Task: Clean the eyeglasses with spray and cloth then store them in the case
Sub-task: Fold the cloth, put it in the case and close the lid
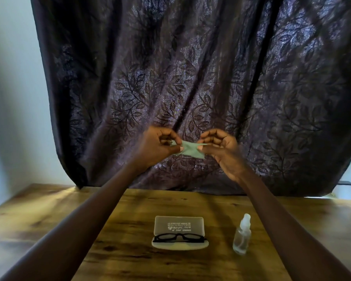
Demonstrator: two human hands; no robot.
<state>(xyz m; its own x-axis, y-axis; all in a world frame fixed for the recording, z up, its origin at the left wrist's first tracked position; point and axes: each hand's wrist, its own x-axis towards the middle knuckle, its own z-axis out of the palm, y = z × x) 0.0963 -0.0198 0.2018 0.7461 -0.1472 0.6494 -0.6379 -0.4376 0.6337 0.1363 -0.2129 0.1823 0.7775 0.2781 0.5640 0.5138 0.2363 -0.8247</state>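
In the head view, the person is holding both arms out over the brown wood-grain table (114, 216), well above its surface and in front of the dark leaf-patterned curtain (190, 67). The left hand (158, 146) and the right hand (221, 148) are each pinching an edge of the small pale-green cleaning cloth (190, 150) between thumb and curled fingers, stretching it taut between them. Below, near the table's middle, the black-framed eyeglasses (179, 237) are lying in the base of the open whitish translucent plastic case (178, 223). The case lid is tipping back on the far side, its print reading upside down from here. The glasses' long axis is running left to right, in line with the case; which way the lenses are facing cannot be told. Just to the right of the case, the small clear plastic spray bottle (242, 235) is standing upright, capped nozzle pointing up. Judging from this, the person is readying the cloth, and the glasses are not being handled yet. The next move likely calls for freeing one hand to lift the frame out by its bridge or rim, keeping fingers off the lenses, before spraying.
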